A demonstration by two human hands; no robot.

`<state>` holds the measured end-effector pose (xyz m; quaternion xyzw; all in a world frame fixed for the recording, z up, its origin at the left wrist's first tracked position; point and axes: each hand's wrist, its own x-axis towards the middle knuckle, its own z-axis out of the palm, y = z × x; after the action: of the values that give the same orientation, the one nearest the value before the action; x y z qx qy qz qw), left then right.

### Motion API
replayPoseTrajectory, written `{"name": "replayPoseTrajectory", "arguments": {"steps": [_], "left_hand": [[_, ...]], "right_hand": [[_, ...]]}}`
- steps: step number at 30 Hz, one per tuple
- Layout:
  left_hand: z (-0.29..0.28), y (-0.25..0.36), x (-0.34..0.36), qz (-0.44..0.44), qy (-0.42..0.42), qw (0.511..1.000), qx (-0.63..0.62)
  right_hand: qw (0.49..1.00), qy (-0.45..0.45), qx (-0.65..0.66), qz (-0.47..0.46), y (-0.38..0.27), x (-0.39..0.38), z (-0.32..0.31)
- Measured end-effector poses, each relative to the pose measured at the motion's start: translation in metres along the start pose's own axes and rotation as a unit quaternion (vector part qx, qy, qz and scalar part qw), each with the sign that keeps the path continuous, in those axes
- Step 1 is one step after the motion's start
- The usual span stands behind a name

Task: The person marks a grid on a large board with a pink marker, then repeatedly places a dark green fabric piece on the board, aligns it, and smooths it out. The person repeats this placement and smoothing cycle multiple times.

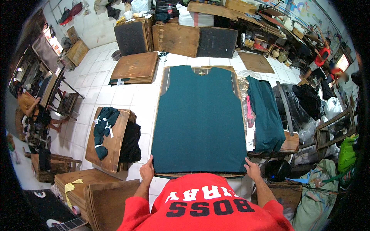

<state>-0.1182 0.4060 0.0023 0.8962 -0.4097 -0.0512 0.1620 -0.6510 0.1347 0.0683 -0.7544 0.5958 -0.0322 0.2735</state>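
A dark green shirt panel with a cut-out neck lies flat over a board whose grey top shows at the shoulders. At its lower left corner, my left hand closes on the cloth's edge. My right hand pinches the lower right corner in the same way. Folded dark green cloth is piled to the right of the panel. Between the two lies a pink strip-like thing, with a white piece below it. The undersides of both hands are hidden.
On the left, tied green cloth bundles rest on stacked wooden boards. More boards lean at the back; another stack lies on the tiled floor. Bags and a wooden frame crowd the right. Other people are farther off.
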Motion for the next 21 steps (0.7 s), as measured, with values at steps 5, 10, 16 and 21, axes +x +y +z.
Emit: {"name": "replayPoseTrajectory", "arguments": {"steps": [5, 10, 16, 21], "left_hand": [[-0.004, 0.0, -0.007, -0.003, -0.008, 1.0, 0.001], [-0.006, -0.005, -0.016, 0.003, -0.033, 0.999, -0.011], [-0.009, -0.008, -0.024, 0.0, -0.044, 0.999, 0.029], [-0.014, -0.005, -0.026, 0.011, -0.034, 0.999, 0.018]], "right_hand": [[1.0, 0.001, 0.003, -0.004, 0.002, -0.008, 0.001], [1.0, 0.002, -0.025, 0.0, 0.005, -0.018, 0.004], [1.0, -0.009, 0.007, 0.029, 0.003, -0.029, 0.004], [0.999, -0.011, 0.012, 0.039, 0.001, -0.033, 0.004]]}}
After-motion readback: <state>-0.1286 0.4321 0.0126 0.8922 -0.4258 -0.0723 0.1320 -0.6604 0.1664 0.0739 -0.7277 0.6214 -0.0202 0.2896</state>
